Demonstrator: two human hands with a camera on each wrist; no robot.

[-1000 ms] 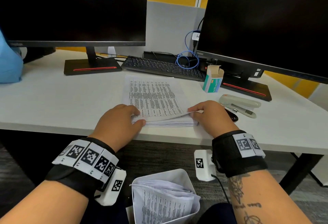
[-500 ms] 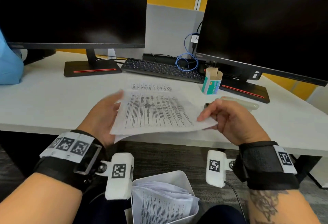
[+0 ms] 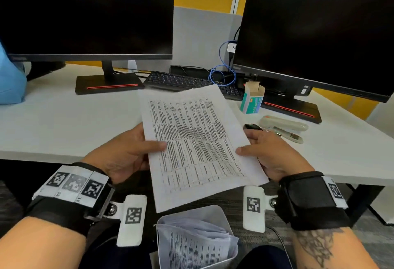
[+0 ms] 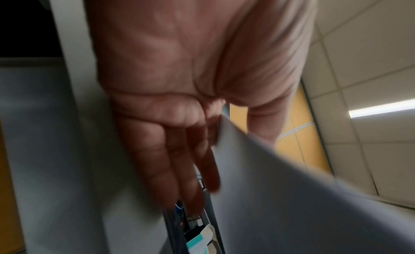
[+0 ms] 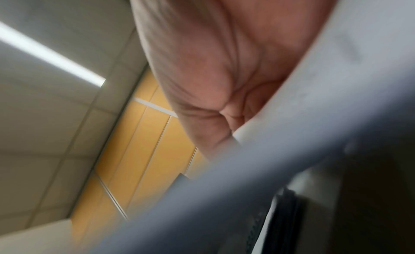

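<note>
A printed sheet of paper (image 3: 198, 147) with dense tables of text is held up in front of me, tilted, above the desk's near edge. My left hand (image 3: 130, 153) pinches its left edge, thumb on top and fingers underneath. My right hand (image 3: 270, 153) pinches the right edge the same way. In the left wrist view the left hand's fingers (image 4: 179, 160) lie straight behind the paper (image 4: 292, 204). The right wrist view is blurred and shows the palm (image 5: 224, 62) against the sheet (image 5: 292, 151).
A white bin (image 3: 221, 215) holding crumpled printed pages sits below, between my arms. On the white desk (image 3: 53, 119) are a stapler (image 3: 283, 126), a staple box (image 3: 252, 100), a keyboard (image 3: 181, 80) and two dark monitors (image 3: 85, 13). A blue object (image 3: 10, 81) is at far left.
The top sheet came off the stack on the desk. Both hands raised it and tilted it toward me, turning palms inward.
</note>
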